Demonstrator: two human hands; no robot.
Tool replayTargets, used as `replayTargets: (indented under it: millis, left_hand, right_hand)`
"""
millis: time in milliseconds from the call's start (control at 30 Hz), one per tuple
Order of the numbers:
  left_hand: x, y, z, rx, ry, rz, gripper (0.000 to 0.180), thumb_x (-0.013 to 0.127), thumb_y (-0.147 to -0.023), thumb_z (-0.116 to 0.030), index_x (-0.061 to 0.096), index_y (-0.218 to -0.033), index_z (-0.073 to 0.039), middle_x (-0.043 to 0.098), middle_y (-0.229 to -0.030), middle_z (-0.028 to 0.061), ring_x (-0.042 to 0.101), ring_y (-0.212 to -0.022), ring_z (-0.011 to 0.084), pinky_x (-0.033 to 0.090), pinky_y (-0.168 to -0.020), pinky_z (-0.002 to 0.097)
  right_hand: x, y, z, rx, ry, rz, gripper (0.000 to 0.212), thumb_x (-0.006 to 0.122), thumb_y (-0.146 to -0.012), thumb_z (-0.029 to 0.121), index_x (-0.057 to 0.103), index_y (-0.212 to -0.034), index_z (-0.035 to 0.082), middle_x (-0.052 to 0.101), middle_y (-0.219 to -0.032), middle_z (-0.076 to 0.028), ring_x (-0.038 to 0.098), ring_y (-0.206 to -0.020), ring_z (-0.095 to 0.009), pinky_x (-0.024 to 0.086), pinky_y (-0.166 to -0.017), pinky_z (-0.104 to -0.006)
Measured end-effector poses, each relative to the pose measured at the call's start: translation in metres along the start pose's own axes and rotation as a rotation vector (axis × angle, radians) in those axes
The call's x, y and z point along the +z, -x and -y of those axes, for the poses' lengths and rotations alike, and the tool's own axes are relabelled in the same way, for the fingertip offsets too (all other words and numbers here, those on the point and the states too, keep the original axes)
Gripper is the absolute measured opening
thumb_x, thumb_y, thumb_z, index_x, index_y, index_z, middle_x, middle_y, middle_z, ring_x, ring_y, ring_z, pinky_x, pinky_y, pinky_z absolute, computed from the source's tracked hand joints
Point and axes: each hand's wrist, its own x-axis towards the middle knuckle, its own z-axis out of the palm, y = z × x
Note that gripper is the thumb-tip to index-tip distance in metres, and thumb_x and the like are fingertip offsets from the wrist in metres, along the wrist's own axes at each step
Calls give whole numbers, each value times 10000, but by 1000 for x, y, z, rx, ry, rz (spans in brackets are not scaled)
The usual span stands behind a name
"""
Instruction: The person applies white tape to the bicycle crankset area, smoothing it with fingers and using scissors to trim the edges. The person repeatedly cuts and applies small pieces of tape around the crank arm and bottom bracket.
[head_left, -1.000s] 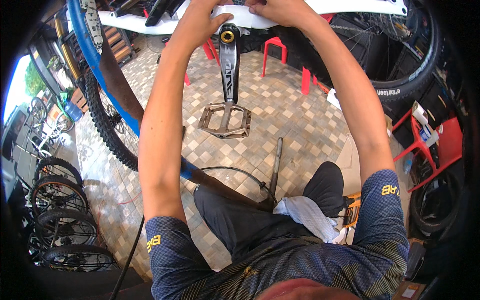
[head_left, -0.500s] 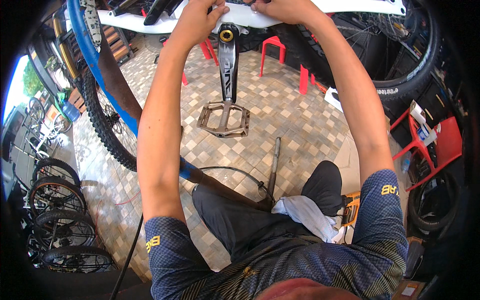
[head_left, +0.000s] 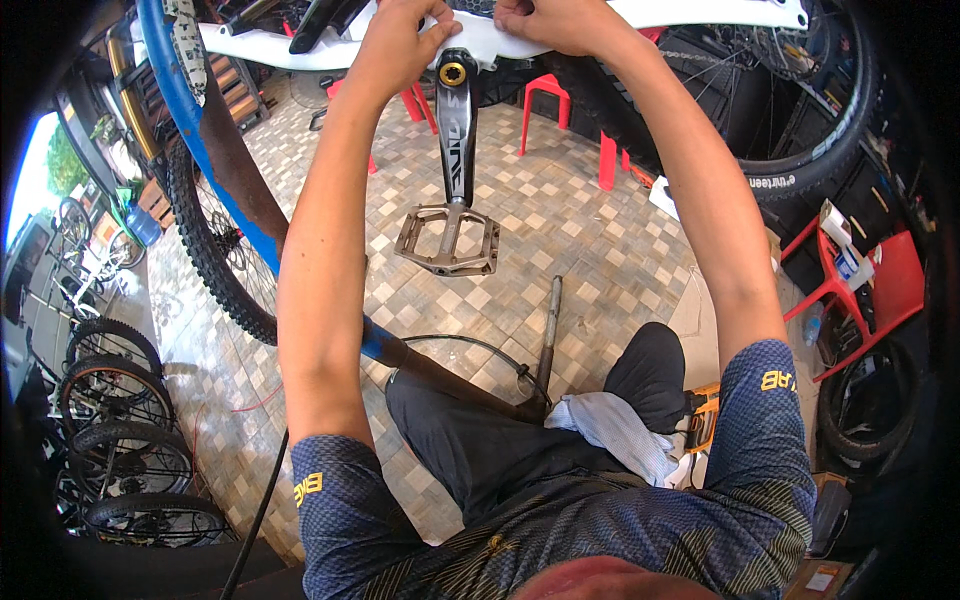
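We had both hands up at the white bicycle frame, which ran across the top edge of the view. Our left hand lay over the frame just left of the crank, its fingers curled and its thumb close to the fingertips. Our right hand was on the other side, thumb and forefinger drawn near each other at the frame's surface. A stretch of white showed between the two hands, which were apart from each other; we could not tell whether either one pinched anything.

Below them the dark crank arm, with a gold ring at its upper end, hung nearly straight down, and a flat metal pedal sat at its foot, above the tiled floor. To our left a worn blue tube curved down past a knobby front tyre; to our right stood the rear tyre. A pale cloth was draped by our dark trousers. Farther off we had a red stool, a red chair and a row of parked bicycles.
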Motion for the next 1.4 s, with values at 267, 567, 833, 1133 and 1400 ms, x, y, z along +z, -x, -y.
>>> replayTargets:
  millis: [267,567,833,1133,1400]
  left_hand:
    - [0,-1,1,-86,124,20,295,753,-941,-259,721,-1111,-19,714,-968,129,675,-920,267,507,-838,381]
    - [3,-4,-10,-98,182,-78,206,808,-823,-164,659,-855,-25,636,-818,158,610,-829,340,477,-755,435]
    - [4,-5,-12,-79,175,-84,209,823,-810,-160,664,-846,-30,657,-847,157,621,-874,347,483,-790,442]
    - [3,-5,-13,-78,172,-84,198,831,-788,-140,673,-846,-35,661,-864,157,620,-903,352,481,-815,446]
    - [-2,-5,-20,-107,172,-50,193,823,-771,-105,668,-870,-49,647,-868,157,609,-913,362,474,-830,448]
  right_hand:
    - [1,-2,-7,-21,9,-13,182,727,-811,228,759,-851,53,697,-747,-188,697,-717,-354,534,-675,-444]
    - [-1,-2,-8,-21,48,48,160,741,-803,217,737,-796,57,695,-734,-167,689,-695,-331,529,-662,-436]
    - [1,-1,-12,-19,-25,9,162,770,-780,203,732,-806,48,715,-753,-149,710,-730,-317,545,-691,-423]
    - [1,-1,-10,8,15,7,164,763,-774,203,731,-818,48,719,-773,-159,719,-767,-325,550,-718,-428]
    - [-1,-1,-10,37,-6,30,167,757,-765,199,726,-810,42,726,-777,-153,722,-771,-325,554,-722,-429]
